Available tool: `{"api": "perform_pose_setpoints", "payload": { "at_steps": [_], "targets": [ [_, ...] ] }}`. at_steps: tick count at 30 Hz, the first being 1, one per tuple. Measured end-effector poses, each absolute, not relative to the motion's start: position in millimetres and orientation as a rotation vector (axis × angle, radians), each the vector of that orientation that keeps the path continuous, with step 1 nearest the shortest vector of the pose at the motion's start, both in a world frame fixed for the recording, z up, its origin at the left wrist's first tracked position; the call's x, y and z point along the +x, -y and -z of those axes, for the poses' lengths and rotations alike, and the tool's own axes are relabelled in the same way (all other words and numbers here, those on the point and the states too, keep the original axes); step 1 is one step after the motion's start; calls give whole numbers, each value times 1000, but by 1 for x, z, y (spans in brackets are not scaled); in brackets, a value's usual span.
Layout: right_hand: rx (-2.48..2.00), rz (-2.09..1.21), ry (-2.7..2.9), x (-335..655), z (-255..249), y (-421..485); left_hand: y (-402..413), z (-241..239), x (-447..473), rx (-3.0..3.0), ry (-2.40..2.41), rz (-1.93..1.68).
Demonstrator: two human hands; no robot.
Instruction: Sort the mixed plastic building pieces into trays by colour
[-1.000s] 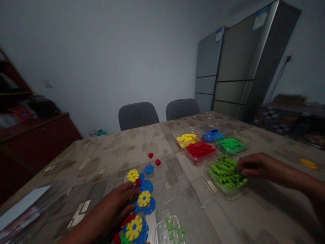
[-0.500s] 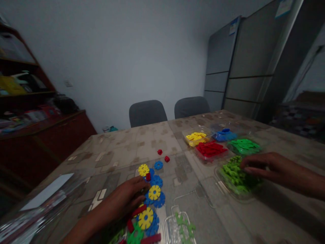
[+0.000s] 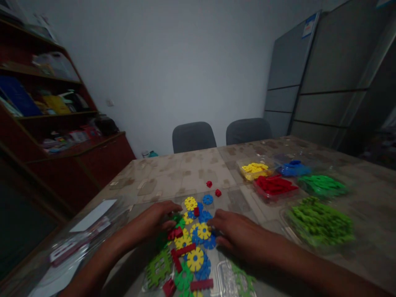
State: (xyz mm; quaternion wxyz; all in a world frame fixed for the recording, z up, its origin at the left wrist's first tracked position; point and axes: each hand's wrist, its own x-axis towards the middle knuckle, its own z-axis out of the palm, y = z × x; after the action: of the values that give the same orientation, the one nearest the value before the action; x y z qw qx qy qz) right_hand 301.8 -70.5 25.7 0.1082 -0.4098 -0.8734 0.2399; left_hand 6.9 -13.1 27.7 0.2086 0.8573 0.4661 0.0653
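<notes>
Your right hand (image 3: 232,231) beside a yellow notched disc (image 3: 204,231)

Disc: round, no long axis, at your right hand's nine o'clock, that hand nearer; fingers half-curled, contact unclear. Your left hand (image 3: 157,218), loosely curved, has a green piece (image 3: 179,222) at three o'clock; grip hidden.

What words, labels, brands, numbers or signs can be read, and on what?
None can be read.
Blue-and-white label on tall grey unit: too blurred.
Blue patch at top right edge: cut off.
Plastic packet at left: any print too blurred.
Shelved things: any print too small.
</notes>
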Motion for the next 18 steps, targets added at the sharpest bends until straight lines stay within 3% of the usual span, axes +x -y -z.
{"api": "perform_pose_setpoints", "payload": {
  "at_steps": [12, 18],
  "targets": [
    [-1283, -876, 2362, 289, 4, 33, 11, -22, 14, 2373, -1219, -76],
    [-1111, -1385, 2147, 275, -3, 47, 12, -23, 17, 2407, -1195, -45]
  ]
}}
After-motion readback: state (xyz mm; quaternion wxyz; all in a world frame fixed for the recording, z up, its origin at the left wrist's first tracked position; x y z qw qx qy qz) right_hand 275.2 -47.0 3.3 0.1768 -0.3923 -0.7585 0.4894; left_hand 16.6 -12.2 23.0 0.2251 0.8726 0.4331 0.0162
